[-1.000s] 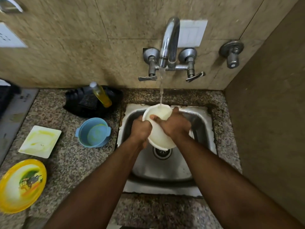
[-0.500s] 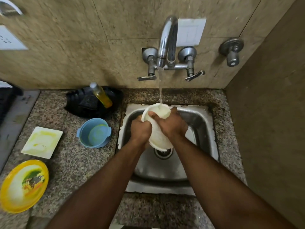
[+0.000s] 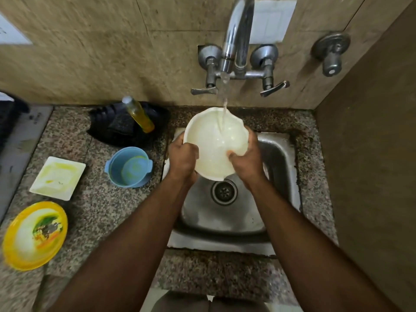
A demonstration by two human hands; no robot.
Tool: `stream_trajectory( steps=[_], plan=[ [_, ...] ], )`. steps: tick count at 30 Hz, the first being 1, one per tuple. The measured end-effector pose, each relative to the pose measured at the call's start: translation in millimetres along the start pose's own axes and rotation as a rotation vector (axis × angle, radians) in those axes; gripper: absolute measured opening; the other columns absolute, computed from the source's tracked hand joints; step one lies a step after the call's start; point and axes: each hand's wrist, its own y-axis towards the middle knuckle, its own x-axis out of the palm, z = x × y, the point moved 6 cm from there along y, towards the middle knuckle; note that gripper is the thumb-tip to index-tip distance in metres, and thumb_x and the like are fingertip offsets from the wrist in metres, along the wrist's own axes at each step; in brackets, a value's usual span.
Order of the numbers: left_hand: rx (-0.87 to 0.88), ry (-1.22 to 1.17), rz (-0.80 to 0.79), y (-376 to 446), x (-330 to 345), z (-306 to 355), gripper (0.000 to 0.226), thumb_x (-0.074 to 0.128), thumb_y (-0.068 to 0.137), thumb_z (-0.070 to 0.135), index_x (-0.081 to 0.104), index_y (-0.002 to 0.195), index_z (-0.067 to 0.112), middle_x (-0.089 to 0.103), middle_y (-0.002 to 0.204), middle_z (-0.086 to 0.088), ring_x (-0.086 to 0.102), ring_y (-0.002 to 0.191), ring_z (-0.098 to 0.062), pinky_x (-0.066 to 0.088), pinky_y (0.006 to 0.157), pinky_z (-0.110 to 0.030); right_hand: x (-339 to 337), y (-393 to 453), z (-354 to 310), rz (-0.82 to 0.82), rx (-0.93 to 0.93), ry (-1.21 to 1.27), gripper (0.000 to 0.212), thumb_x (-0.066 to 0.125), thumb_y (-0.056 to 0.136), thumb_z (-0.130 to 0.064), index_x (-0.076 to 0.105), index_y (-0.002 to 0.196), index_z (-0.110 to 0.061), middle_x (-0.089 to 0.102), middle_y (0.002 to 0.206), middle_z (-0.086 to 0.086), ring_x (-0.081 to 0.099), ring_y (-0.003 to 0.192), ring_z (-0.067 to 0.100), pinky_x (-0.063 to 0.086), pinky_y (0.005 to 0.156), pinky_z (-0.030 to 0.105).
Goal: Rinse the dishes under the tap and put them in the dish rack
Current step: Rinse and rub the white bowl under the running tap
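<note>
A white bowl is held over the steel sink, its inside facing me, under the stream from the running tap. My left hand grips its left rim. My right hand grips the right rim, fingers curled into the bowl. Water runs down the inside. On the counter to the left lie a blue bowl, a white square plate with yellow smears, and a yellow plate with food traces. No dish rack is in view.
A black holder with a scrub pad and a yellow liquid soap bottle stands behind the blue bowl. A dark object sits at the far left edge. A brown wall closes the right side. The drain is uncovered.
The bowl has been turned from its underside facing me to its inside facing up under the stream. My right hand shifted from the back of the bowl to its right rim.
</note>
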Motion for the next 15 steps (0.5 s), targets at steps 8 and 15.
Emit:
stream_trajectory(
  steps=[8,15],
  plan=[
    [0.099,-0.131,0.017,-2,5,4,0.059,0.038,0.064,-0.021,0.068,0.109,0.004,0.065,0.079,-0.005,0.060,0.070,-0.021,0.051,0.052,-0.026,-5,-13,-13,0.004,0.064,-0.252,0.160,0.101,0.037,-0.040,-0.004,0.157,-0.031,0.042,0.153,-0.001,0.046,0.135,0.022,0.046,0.107,0.039],
    [0.070,-0.188,0.011,0,4,-1,0.071,0.043,0.053,-0.009,0.065,0.120,0.000,0.067,0.093,-0.010,0.061,0.081,-0.025,0.053,0.059,-0.028,-27,2,-28,0.111,-0.092,-0.154,0.069,0.085,0.068,-0.036,0.054,0.130,-0.029,0.067,0.113,-0.006,0.067,0.098,0.018,0.060,0.074,0.036]
  ],
)
